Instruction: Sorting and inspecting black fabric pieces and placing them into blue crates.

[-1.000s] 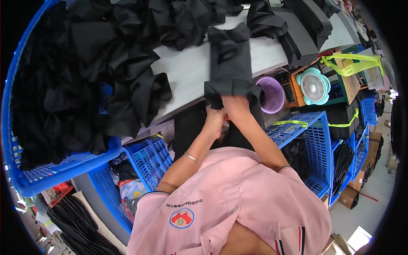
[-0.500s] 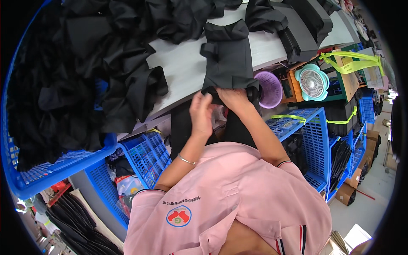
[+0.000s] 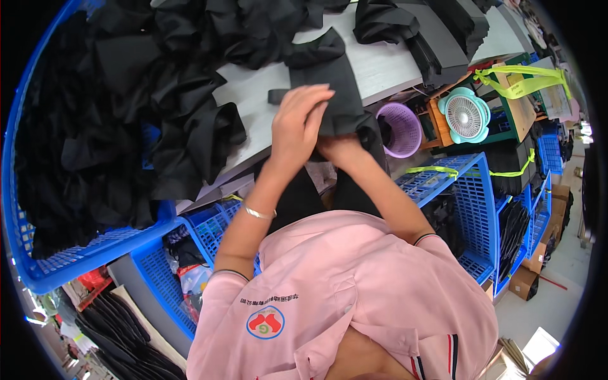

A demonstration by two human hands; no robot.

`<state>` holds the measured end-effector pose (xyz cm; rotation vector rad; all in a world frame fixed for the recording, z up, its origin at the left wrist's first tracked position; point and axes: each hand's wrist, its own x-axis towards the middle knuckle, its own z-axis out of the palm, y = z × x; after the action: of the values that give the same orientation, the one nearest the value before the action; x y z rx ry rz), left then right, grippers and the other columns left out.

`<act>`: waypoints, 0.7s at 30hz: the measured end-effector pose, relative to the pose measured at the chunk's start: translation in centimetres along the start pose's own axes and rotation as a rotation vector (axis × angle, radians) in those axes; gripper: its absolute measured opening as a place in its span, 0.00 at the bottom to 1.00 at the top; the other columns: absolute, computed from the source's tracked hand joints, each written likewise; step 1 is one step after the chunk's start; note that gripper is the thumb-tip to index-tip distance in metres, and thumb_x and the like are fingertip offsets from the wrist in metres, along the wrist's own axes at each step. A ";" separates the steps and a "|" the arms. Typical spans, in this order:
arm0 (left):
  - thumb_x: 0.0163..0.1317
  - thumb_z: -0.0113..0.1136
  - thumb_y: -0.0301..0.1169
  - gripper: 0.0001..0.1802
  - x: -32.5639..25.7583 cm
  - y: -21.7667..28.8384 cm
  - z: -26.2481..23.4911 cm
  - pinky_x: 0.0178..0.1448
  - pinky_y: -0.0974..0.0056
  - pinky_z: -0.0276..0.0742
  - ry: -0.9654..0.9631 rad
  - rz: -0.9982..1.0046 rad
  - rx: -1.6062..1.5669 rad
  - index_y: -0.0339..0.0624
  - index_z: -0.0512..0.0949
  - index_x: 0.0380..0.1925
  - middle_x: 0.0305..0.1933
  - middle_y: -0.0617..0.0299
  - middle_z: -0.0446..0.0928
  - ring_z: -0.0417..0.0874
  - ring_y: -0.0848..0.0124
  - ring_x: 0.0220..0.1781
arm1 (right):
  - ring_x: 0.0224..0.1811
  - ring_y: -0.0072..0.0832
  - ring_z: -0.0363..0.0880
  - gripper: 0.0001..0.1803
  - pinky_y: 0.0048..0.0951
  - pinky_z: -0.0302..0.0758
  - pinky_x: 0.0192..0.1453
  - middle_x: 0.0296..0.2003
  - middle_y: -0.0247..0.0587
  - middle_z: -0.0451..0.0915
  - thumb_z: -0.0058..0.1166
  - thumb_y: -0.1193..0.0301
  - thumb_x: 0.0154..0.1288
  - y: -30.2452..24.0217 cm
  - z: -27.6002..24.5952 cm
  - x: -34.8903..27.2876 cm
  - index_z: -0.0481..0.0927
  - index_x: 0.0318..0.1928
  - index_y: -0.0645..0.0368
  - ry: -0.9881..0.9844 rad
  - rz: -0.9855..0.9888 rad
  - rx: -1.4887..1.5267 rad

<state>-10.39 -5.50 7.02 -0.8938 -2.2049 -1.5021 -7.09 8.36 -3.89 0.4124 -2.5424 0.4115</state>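
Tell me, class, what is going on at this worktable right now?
A person in a pink shirt is handling a black fabric piece at the near edge of a grey table. The left hand lies flat on top of the piece; the right hand grips its near edge. A big heap of black fabric fills the blue crate to the left. A purple basket and small fan sit on the right.

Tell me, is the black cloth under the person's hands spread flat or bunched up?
Mostly spread flat: the black cloth lies smooth on the grey table, with only its near edge gathered under the left hand and right hand.
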 end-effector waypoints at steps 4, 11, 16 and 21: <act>0.68 0.60 0.35 0.24 2.7 -5.7 2.9 0.80 0.52 0.55 -0.514 0.195 0.185 0.46 0.74 0.64 0.70 0.56 0.72 0.65 0.55 0.76 | 0.64 0.58 0.71 0.23 0.60 0.66 0.67 0.55 0.62 0.77 0.53 0.66 0.65 -1.7 -0.3 -1.0 0.78 0.58 0.66 -0.005 -0.073 -0.041; 0.71 0.50 0.54 0.31 3.7 -10.3 4.8 0.79 0.45 0.51 -0.531 0.166 0.532 0.57 0.68 0.70 0.74 0.53 0.66 0.62 0.52 0.76 | 0.51 0.53 0.79 0.15 0.60 0.61 0.66 0.45 0.51 0.82 0.50 0.62 0.67 -1.4 -2.2 -0.7 0.83 0.43 0.58 -0.240 0.051 0.065; 0.70 0.55 0.50 0.31 4.4 -10.1 5.9 0.79 0.46 0.53 -0.336 0.010 0.510 0.52 0.70 0.68 0.72 0.50 0.68 0.62 0.50 0.76 | 0.53 0.50 0.80 0.14 0.57 0.63 0.67 0.44 0.52 0.83 0.50 0.62 0.68 -2.4 -2.4 0.0 0.83 0.42 0.59 -0.479 0.214 0.078; 0.58 0.70 0.28 0.31 -0.7 -2.0 3.4 0.73 0.54 0.65 0.175 -0.062 0.212 0.37 0.73 0.62 0.69 0.46 0.70 0.69 0.49 0.71 | 0.53 0.49 0.80 0.14 0.53 0.69 0.64 0.47 0.50 0.83 0.55 0.64 0.63 -2.1 -3.1 -3.9 0.84 0.45 0.57 -0.198 0.194 0.062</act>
<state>-10.91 -3.07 3.81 -0.6090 -2.2285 -1.2880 -1.74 8.39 -3.07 0.2397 -2.7800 0.5462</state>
